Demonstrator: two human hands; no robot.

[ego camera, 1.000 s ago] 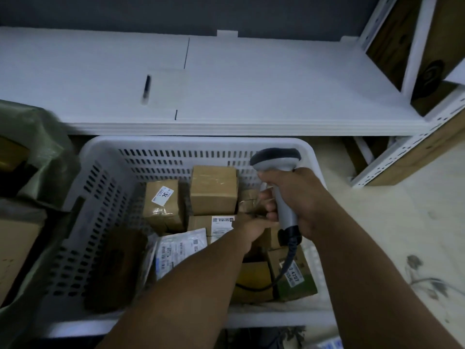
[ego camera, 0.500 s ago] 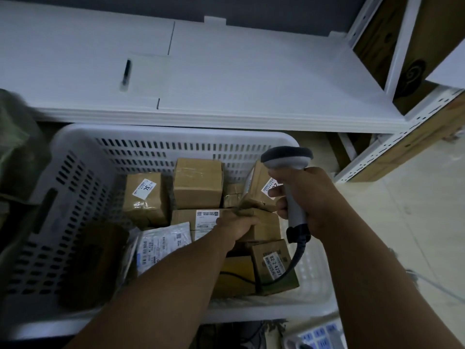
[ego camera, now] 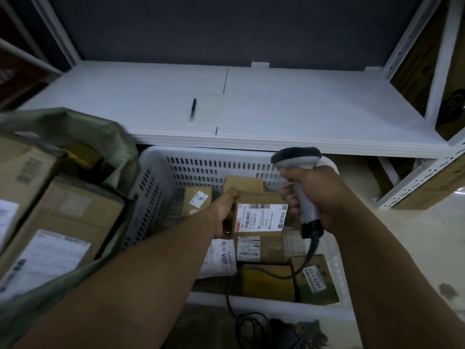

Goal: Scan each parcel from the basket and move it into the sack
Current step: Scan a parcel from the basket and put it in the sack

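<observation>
The green sack [ego camera: 118, 147] stands open at the left, already holding boxes, touching the white basket [ego camera: 156, 177], where several parcels remain. The left hand [ego camera: 224, 212] has its fingers closed around a brown cardboard parcel [ego camera: 259, 215], lifted above the others in the basket, white label facing up. The right hand [ego camera: 317, 192] is wrapped tight on the scanner [ego camera: 299, 177], its head just beside the parcel. To scan well, the person should probably tilt the scanner's head down at the barcode and hold the parcel steady, label unobstructed
</observation>
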